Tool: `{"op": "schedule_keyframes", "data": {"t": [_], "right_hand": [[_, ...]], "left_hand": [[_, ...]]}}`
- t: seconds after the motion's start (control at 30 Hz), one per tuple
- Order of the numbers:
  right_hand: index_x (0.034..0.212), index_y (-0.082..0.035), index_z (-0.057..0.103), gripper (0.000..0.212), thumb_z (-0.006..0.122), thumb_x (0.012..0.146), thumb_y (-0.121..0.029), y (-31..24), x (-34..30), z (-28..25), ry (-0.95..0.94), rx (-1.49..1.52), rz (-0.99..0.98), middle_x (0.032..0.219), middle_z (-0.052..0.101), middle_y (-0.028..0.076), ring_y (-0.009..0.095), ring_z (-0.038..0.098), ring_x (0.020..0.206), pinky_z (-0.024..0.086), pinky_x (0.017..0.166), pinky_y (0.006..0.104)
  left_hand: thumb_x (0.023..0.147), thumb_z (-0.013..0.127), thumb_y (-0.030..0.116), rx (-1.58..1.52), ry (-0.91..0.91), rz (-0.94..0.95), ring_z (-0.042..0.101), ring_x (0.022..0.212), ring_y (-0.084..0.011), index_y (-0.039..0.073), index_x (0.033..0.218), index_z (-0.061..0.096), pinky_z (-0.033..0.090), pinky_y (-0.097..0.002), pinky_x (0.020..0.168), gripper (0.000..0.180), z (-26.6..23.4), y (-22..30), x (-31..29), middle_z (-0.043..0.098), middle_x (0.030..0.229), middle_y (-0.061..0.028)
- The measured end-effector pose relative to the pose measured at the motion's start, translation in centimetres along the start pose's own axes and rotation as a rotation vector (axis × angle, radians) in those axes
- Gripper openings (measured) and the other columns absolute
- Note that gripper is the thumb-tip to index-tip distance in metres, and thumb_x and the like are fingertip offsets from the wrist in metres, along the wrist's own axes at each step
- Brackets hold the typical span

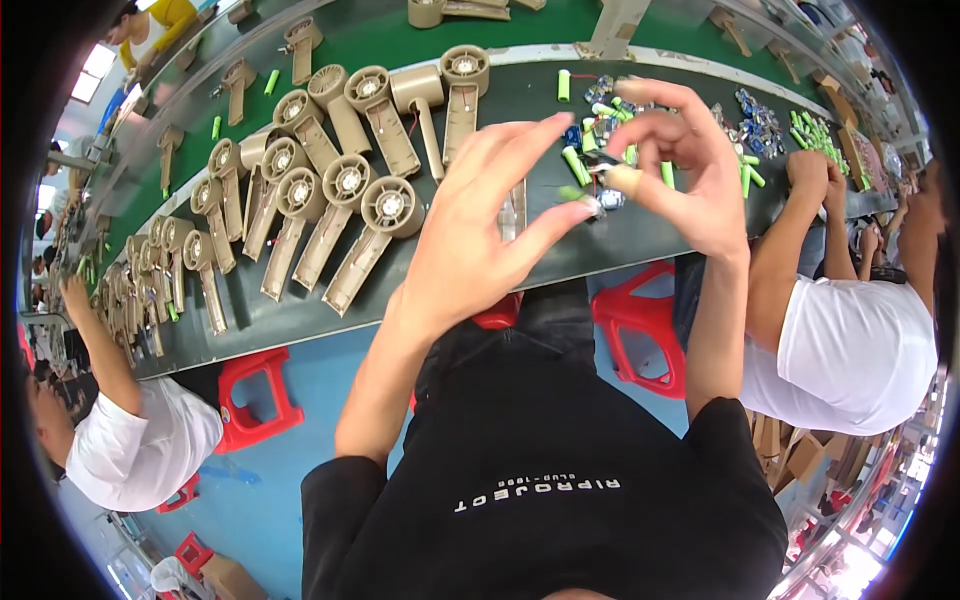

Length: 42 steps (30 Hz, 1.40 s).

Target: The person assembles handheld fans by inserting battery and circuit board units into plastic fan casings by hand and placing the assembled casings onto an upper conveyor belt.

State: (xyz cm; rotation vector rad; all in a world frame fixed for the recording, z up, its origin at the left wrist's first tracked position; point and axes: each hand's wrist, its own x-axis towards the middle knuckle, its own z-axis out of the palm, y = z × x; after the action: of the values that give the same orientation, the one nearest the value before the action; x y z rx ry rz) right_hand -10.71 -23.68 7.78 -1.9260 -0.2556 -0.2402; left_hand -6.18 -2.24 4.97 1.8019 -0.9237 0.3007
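My left hand is held above the table with fingers stretched and the thumb well apart. No object lies between its fingers; the thumb tip is close to a blurred green cell and small board parts. My right hand has its fingers curled, and thumb and fingertip pinch a small dark, silvery part too blurred to name. Behind the hands lie a heap of green battery cells and blue circuit boards. Left of my left hand, rows of beige handheld fan bodies lie with handle shells open.
The dark green work table has a pale rail along its far side. More boards and cells lie to the right. Co-workers in white shirts sit on both sides. Red stools stand by the near edge.
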Motion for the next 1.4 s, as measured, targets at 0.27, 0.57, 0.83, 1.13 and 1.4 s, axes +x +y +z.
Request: {"op": "schedule_keyframes", "data": {"t": [0.27, 0.57, 0.83, 1.13, 1.4], "right_hand": [[0.119, -0.003, 0.063, 0.026, 0.065, 0.093, -0.008, 4.8, -2.1, 4.9, 0.075, 0.244, 0.23, 0.096, 0.071, 0.004, 0.003, 0.054, 0.066, 0.044, 0.058, 0.0184], [0.104, -0.002, 0.07, 0.02, 0.068, 0.084, 0.002, 8.4, -2.5, 8.9, 0.075, 0.045, 0.073, 0.106, 0.067, 0.003, -0.001, 0.043, 0.057, 0.034, 0.05, 0.0179], [0.098, -0.002, 0.07, 0.013, 0.07, 0.085, -0.002, 9.4, -1.6, 11.0, 0.189, -0.252, -0.239, 0.095, 0.067, 0.006, 0.011, 0.059, 0.061, 0.046, 0.052, 0.025], [0.092, 0.0, 0.068, 0.009, 0.07, 0.084, -0.001, 9.5, -1.8, 11.6, 0.27, -0.184, -0.184, 0.087, 0.059, 0.003, 0.005, 0.043, 0.053, 0.033, 0.047, 0.0215], [0.09, 0.003, 0.065, 0.005, 0.066, 0.086, 0.001, 9.4, -1.8, 11.6, 0.179, 0.058, 0.006, 0.083, 0.053, -0.001, 0.003, 0.042, 0.061, 0.031, 0.051, 0.0202]], "left_hand": [[0.096, 0.058, 0.006, -0.485, -0.108, -0.749, 0.065, 0.065, -0.0135, 0.002, 0.106, 0.06, 0.05, -0.027, 0.06, 0.011, -2.1, -1.9, -3.3, 0.065, 0.077, -0.0059], [0.09, 0.062, 0.016, 0.34, -0.191, -0.336, 0.064, 0.069, -0.0386, 0.004, 0.095, 0.059, 0.05, -0.0483, 0.06, 0.013, 2.1, -4.3, -5.3, 0.063, 0.075, -0.0183], [0.095, 0.057, 0.013, 0.013, -0.165, -0.734, 0.063, 0.063, -0.0283, 0.001, 0.11, 0.061, 0.048, -0.0389, 0.061, 0.019, 0.2, -3.3, -4.1, 0.063, 0.073, -0.0185], [0.095, 0.06, 0.005, 0.067, -0.028, -0.349, 0.067, 0.076, -0.0332, -0.001, 0.123, 0.058, 0.052, -0.04, 0.07, 0.028, 0.9, -5.7, -6.7, 0.067, 0.087, -0.0181], [0.086, 0.068, -0.001, 0.103, -0.066, -0.256, 0.064, 0.082, -0.0236, 0.005, 0.126, 0.064, 0.05, -0.0324, 0.074, 0.041, 1.0, -6.0, -6.6, 0.066, 0.095, -0.0121]]}}
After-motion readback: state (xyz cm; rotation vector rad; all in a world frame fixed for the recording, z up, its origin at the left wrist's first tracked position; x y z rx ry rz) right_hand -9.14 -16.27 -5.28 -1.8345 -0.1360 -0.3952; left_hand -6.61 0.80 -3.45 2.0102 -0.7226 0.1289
